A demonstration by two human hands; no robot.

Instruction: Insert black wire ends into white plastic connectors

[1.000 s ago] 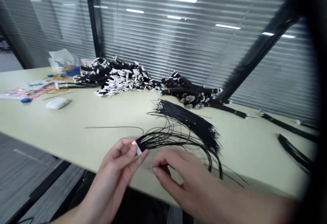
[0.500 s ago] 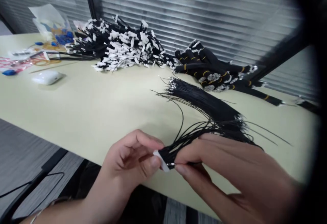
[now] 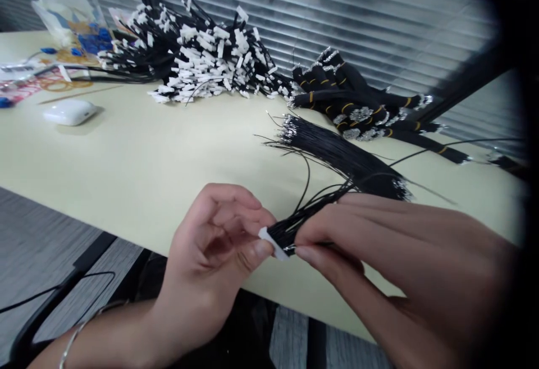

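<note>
Between thumb and fingers, my left hand (image 3: 223, 251) pinches a small white connector housing (image 3: 274, 244). Several black wires (image 3: 297, 220) run out of its right side. My right hand (image 3: 379, 262) pinches a thin black wire whose silvery metal terminal (image 3: 289, 249) meets the lower end of the housing; how far it sits inside I cannot tell. Just beyond the hands lies a bundle of loose black wires (image 3: 341, 153) with bare metal ends.
At the back stands a large heap of black cables with white connectors (image 3: 214, 60). Black bundles with yellow bands (image 3: 353, 102) lie right of it. A white earbud case (image 3: 70, 112), a clear bag (image 3: 63, 7) and blue pieces (image 3: 95, 40) are on the left of the table (image 3: 168, 150).
Both hands and the connector appear slightly higher and further right, while the view has tilted. The wire in my right hand has moved closer, its metal terminal now showing less beside the housing.
</note>
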